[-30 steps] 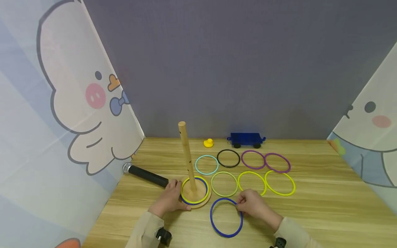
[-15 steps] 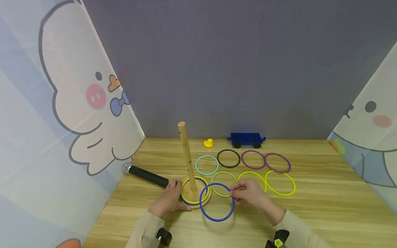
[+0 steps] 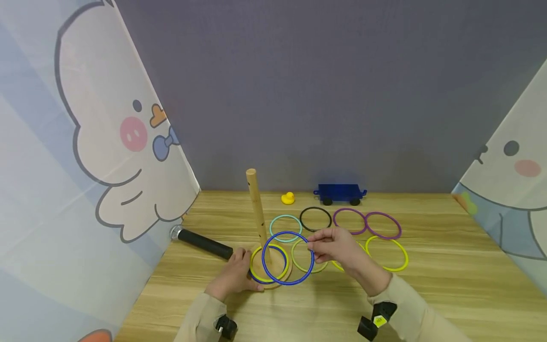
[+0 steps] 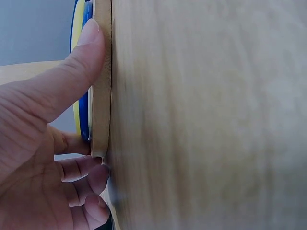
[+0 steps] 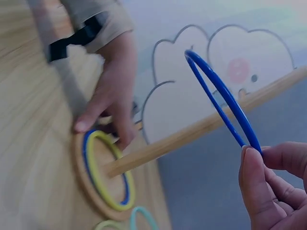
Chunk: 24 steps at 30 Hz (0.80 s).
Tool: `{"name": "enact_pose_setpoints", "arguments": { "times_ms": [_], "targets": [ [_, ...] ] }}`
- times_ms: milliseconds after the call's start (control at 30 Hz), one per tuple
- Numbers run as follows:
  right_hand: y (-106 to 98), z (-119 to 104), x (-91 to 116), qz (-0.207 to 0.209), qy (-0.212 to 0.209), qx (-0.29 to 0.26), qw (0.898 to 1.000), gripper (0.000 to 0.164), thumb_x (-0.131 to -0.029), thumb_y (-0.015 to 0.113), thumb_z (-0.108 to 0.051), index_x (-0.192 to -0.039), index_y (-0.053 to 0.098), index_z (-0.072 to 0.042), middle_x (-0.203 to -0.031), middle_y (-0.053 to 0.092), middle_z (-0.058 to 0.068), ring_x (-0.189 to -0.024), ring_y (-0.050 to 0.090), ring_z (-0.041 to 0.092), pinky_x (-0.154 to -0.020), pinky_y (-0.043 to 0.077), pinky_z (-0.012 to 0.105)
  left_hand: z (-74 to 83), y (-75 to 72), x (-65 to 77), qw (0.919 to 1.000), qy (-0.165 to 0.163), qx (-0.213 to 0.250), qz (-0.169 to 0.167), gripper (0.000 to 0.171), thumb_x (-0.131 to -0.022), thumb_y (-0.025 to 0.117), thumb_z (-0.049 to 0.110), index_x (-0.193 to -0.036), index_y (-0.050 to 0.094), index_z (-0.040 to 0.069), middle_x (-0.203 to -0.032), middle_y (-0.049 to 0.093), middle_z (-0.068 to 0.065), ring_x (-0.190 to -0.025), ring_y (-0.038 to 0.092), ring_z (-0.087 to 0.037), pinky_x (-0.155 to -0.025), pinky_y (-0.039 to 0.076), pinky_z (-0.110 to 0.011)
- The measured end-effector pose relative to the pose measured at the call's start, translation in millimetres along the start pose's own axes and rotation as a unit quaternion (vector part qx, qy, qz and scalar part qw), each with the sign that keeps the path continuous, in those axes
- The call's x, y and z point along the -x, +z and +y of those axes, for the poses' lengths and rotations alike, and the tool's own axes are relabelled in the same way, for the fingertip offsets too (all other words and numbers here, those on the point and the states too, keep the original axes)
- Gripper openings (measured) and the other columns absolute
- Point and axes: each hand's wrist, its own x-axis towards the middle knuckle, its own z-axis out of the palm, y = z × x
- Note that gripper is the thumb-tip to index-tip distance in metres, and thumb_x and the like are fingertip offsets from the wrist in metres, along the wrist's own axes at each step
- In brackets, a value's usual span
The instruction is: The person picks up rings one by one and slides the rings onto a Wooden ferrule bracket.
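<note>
A wooden peg [image 3: 257, 209] stands upright on its round base [image 5: 84, 177]. Around its foot lie a yellow ring [image 5: 93, 170] and a blue ring [image 5: 86, 148]. My left hand [image 3: 235, 273] grips the left side of that base; in the left wrist view the thumb [image 4: 88, 36] lies on the rim, with fingers curled at the edge farther along. Between thumb and fingertips, my right hand [image 3: 339, 249] pinches another blue ring [image 5: 232, 100] by its right side. This ring is raised and tilted; in the head view it overlaps the peg's lower part and the base.
Right of the stand lie a cyan ring [image 3: 285, 215], a black ring [image 3: 315, 207], two purple rings, a light green ring and two yellow rings, one partly behind my right hand. A microphone [image 3: 205, 242] lies left. A duck [image 3: 288, 198] and blue cart [image 3: 340, 192] stand at the back.
My right hand has lifted the blue ring from the front of the table and carried it left and away from me, toward the peg. The left hand stays at the base.
</note>
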Motion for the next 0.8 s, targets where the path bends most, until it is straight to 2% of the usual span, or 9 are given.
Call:
{"name": "enact_pose_setpoints", "arguments": {
  "times_ms": [400, 567, 800],
  "targets": [
    [9.4, -57.0, -5.9, 0.017, -0.062, -0.017, 0.998, 0.029, -0.089, 0.066, 0.0, -0.11, 0.059, 0.02, -0.077, 0.069, 0.003, -0.063, 0.064, 0.012, -0.063, 0.057, 0.03, -1.8, 0.0, -0.2, 1.0, 0.008, 0.003, 0.005, 0.107, -0.064, 0.09, 0.044, -0.138, 0.038, -0.013, -0.12, 0.04, -0.021, -0.108, 0.043, -0.036, -0.095, 0.042, -0.052],
    [15.4, -86.3, -6.4, 0.035, -0.09, -0.025, 0.995, 0.025, -0.088, 0.069, 0.0, -0.108, 0.063, 0.014, -0.08, 0.07, 0.005, -0.063, 0.066, 0.013, -0.064, 0.058, 0.033, -0.8, -1.1, 0.0, 0.9998, 0.013, 0.007, 0.01, 0.106, -0.063, 0.09, 0.042, -0.137, 0.039, -0.013, -0.117, 0.041, -0.018, -0.104, 0.043, -0.035, -0.093, 0.043, -0.052],
    [26.2, -120.0, -10.5, 0.059, -0.123, -0.049, 0.989, 0.026, -0.089, 0.069, -0.003, -0.111, 0.064, 0.011, -0.086, 0.071, 0.007, -0.066, 0.067, 0.015, -0.066, 0.057, 0.032, 0.5, -1.7, 0.9, 0.9998, 0.008, 0.016, 0.008, 0.103, -0.064, 0.091, 0.041, -0.135, 0.041, -0.013, -0.119, 0.041, -0.02, -0.108, 0.044, -0.037, -0.095, 0.042, -0.052]
  ]
}}
